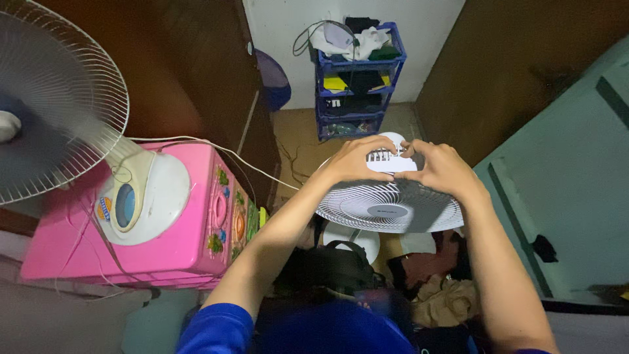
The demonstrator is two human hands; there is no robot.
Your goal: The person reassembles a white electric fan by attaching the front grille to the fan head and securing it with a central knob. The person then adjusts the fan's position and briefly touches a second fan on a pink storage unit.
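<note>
Brown wooden walls close in a narrow, dim corner, with a strip of white wall at the far end and a tan floor below it; against that white wall stands a blue plastic rack of shelves stuffed with clothes and odd items; a pale green panel slants along the right side.

Near the middle, a small white fan is tilted so its round grille faces partly up towards the camera; its white motor housing with slotted vents sits at the top of the grille. Both hands rest on that housing; the left hand curls over it from the left, fingers bent and spread across the top; the right hand grips it from the right, fingers bent close around the edge, thumb near the vents; the fingertips of the two hands nearly meet above the slots. Both forearms reach up from blue sleeves at the bottom.

On the left, a larger white fan with a wire cage stands on a pink plastic box with bright decorations on its side; a white cord runs from it towards the middle. Below the small fan lie a black bag and a heap of dark and tan cloth.
</note>
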